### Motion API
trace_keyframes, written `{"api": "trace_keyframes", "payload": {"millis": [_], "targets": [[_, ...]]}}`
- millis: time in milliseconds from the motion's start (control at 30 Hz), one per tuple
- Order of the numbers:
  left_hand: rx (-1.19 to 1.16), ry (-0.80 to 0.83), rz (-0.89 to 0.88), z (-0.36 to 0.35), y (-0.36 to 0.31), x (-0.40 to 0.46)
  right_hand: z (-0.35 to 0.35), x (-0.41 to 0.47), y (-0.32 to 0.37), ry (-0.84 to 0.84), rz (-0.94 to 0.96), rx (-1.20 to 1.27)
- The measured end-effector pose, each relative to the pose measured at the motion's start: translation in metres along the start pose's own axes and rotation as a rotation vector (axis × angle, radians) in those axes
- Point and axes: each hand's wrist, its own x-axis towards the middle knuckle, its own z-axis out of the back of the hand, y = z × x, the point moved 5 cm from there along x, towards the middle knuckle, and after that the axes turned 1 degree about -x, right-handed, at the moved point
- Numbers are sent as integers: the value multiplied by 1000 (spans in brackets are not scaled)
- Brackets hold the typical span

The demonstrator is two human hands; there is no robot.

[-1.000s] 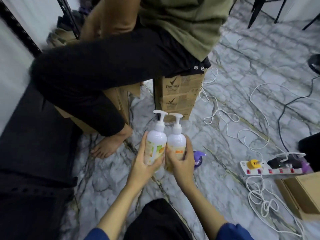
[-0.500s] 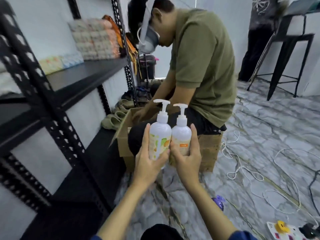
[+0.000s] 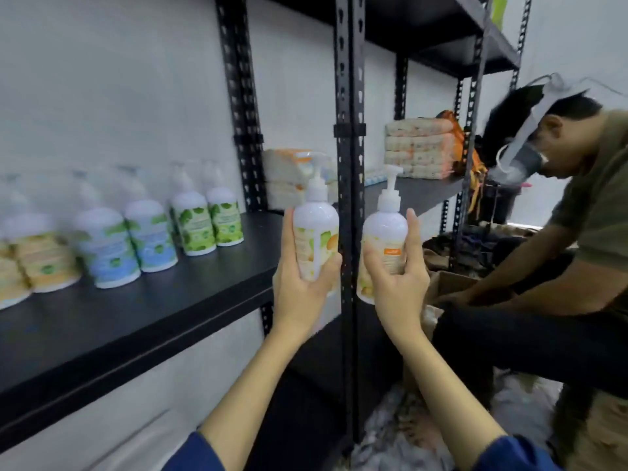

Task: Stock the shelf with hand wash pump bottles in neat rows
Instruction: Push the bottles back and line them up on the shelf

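My left hand [image 3: 300, 287] grips a white pump bottle [image 3: 315, 222] with a yellow-green fruit label, upright, just in front of the black shelf's [image 3: 142, 321] right end. My right hand [image 3: 396, 282] grips a second white pump bottle [image 3: 385, 229] with an orange label, right of the black upright post [image 3: 348, 185]. On the shelf stand rows of pump bottles: green-labelled ones [image 3: 207, 215], blue-labelled ones [image 3: 125, 239] and yellow-labelled ones [image 3: 34, 260] at the far left.
The shelf board in front of the rows and near my left hand is bare. Stacked soft packs [image 3: 419, 147] lie on the neighbouring shelf. A person [image 3: 557, 253] in an olive shirt sits at right, bent over an open cardboard box [image 3: 448, 287].
The view swung up and left from the floor to the shelf. Both hands rose with their bottles and moved apart, one on each side of the post.
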Motion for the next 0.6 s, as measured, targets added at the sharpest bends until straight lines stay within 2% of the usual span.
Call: {"api": "trace_keyframes", "payload": {"millis": [167, 433, 600], "targets": [[192, -253, 13, 93, -13, -7, -82, -17, 29, 182, 0, 74], [487, -553, 14, 236, -46, -30, -213, -72, 82, 389, -43, 303], [626, -684, 6, 296, -63, -26, -284, -99, 112, 602, -31, 414]]}}
